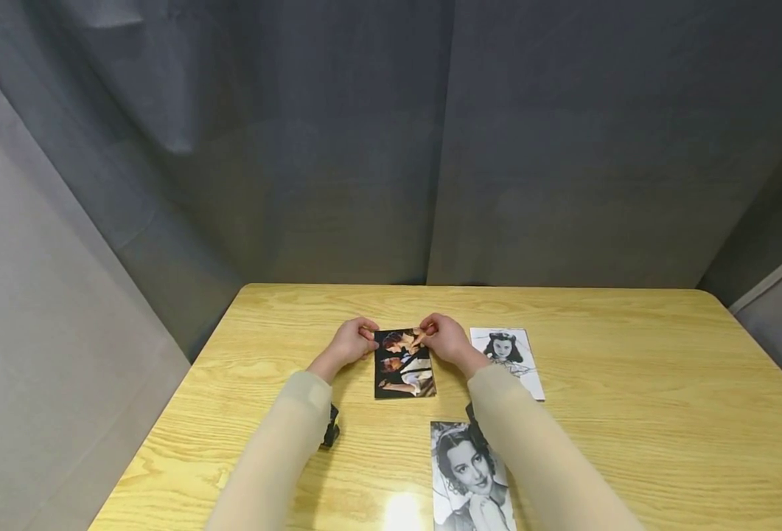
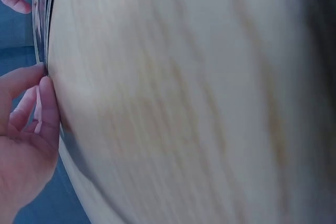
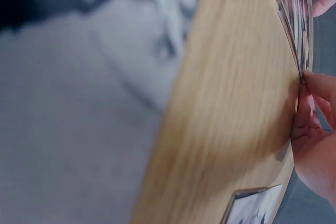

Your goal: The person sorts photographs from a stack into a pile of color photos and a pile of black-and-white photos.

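On the counter (image 1: 629, 369), both hands pinch the color photo's (image 1: 404, 365) top corners: left hand (image 1: 351, 343), right hand (image 1: 445, 339). Looks like it's barely lifted so far; two black-and-white photos (image 1: 506, 358) lie untouched.

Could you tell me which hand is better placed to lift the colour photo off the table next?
Probably either: the left hand and the right hand both pinch the colour photo at its far corners. The right seems slightly ahead, fingers reaching further over its top edge.
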The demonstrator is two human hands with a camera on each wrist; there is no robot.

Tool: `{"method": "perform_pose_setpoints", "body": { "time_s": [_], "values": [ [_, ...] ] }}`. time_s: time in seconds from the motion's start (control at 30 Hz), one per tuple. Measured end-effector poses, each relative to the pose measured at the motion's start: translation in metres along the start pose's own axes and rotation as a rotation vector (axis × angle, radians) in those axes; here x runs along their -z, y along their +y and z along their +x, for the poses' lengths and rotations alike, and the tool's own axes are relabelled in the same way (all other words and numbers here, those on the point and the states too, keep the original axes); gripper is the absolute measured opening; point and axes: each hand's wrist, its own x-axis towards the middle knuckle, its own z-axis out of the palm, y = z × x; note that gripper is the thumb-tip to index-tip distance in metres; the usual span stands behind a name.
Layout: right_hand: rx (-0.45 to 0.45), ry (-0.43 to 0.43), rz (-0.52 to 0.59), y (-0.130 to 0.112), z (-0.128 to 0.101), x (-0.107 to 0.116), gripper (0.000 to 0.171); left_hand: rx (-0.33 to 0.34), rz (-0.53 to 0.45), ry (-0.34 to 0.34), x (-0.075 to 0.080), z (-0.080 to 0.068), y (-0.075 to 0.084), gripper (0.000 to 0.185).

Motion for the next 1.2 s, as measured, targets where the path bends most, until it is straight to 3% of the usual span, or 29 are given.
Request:
{"method": "perform_pose_setpoints", "body": {
  "time_s": [0.3,0.63,0.83,1.07,1.2],
  "values": [
    [-0.016,-0.013,0.045,0.0,0.0,0.009,0.024,-0.016,-0.012,-0.02,0.005,0.006,-0.001,0.035],
    [0.159,-0.094,0.095,-0.003,-0.03,0.052,0.029,-0.17,-0.054,0.0,0.031,-0.01,0.009,0.038],
    [0.228,-0.164,0.124,0.004,-0.072,0.071,0.033,-0.222,-0.03,-0.047,0.023,-0.041,0.021,0.036],
    [0.247,-0.19,0.162,0.017,-0.123,0.088,0.047,-0.335,0.0,-0.156,-0.008,-0.09,0.026,0.036],
    [0.221,-0.198,0.153,0.027,-0.151,0.093,0.056,-0.338,-0.003,-0.224,-0.026,-0.113,0.025,0.044]
  ]
}}
